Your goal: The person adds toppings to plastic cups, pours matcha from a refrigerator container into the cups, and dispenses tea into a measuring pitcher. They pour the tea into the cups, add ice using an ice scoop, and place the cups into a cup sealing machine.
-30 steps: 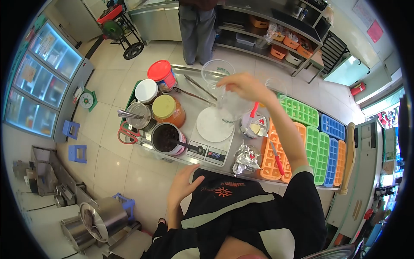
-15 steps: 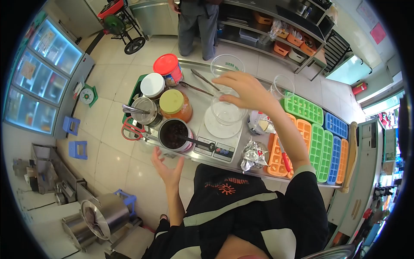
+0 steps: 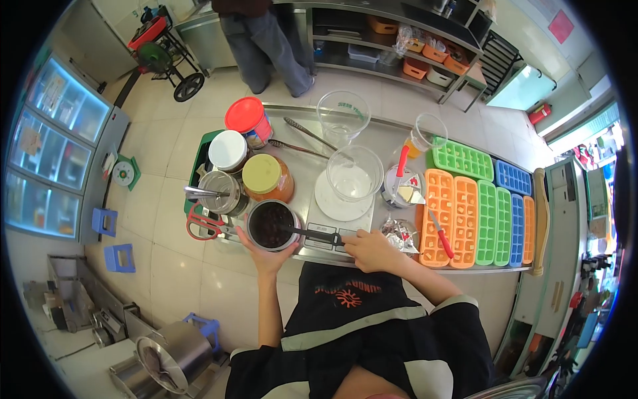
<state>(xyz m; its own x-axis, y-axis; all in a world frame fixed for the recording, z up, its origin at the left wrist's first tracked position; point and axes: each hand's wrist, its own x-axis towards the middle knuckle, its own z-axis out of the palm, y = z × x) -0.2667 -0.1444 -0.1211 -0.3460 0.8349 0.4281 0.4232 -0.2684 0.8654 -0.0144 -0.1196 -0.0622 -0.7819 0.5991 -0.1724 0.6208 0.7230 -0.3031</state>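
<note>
Cupping the dark-filled tub (image 3: 296,216), left of frame centre, with the left hand (image 3: 268,258); gripping the black-handled utensil (image 3: 318,235) dipped in it with the right hand (image 3: 372,251). Already have 1 clear cup (image 3: 357,175) on the digital scale (image 3: 340,212), seemingly unfilled, without yet lifting the utensil out.

- Left hand (image 3: 267,257): one, was cupped, thumb and fingers bent in a broad curve.
- Left forearm (image 3: 270,309): one, bare, reached almost straight forward.
- Right hand (image 3: 371,251): one, was closed, fingers curled under, back uppermost.
- Right forearm (image 3: 422,276): one, bare, slanted forward and inward.
- Both hands: were apart, at about equal reach.
</note>
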